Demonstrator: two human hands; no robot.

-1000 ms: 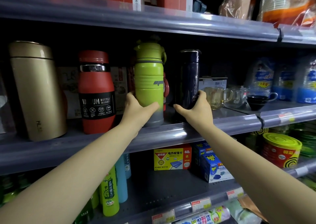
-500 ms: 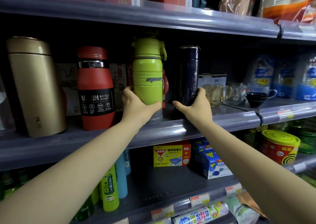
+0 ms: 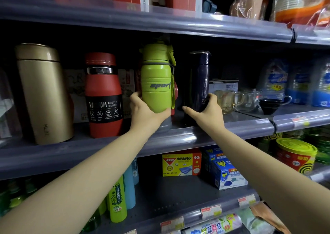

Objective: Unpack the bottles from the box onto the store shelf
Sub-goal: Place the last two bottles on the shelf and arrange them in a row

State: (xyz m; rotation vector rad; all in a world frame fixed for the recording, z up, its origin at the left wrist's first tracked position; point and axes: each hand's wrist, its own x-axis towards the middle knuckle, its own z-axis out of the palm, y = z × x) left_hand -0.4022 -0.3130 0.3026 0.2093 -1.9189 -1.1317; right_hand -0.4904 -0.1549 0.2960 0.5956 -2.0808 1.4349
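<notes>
Two bare hands settle bottles on a grey metal store shelf (image 3: 178,139).

The left hand (image 3: 142,112), fingers clamped round a lime-green plastic sport bottle (image 3: 156,76), has turned it over the last second so its "sport" logo now faces out. The right hand (image 3: 207,112) grips the base of a tall dark navy flask (image 3: 198,84) just beside it. Both look placed; facing-up seems nearly finished.

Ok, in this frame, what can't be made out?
- Box: outside the head view, so bottles left unknown.
- Green bottle base: hidden by the left hand; standing or lifted unclear.
- Navy bottle print: too small and dark.
- Right hand fingers: wrapped behind that bottle.
- Items behind the red bottle: in shadow.
</notes>
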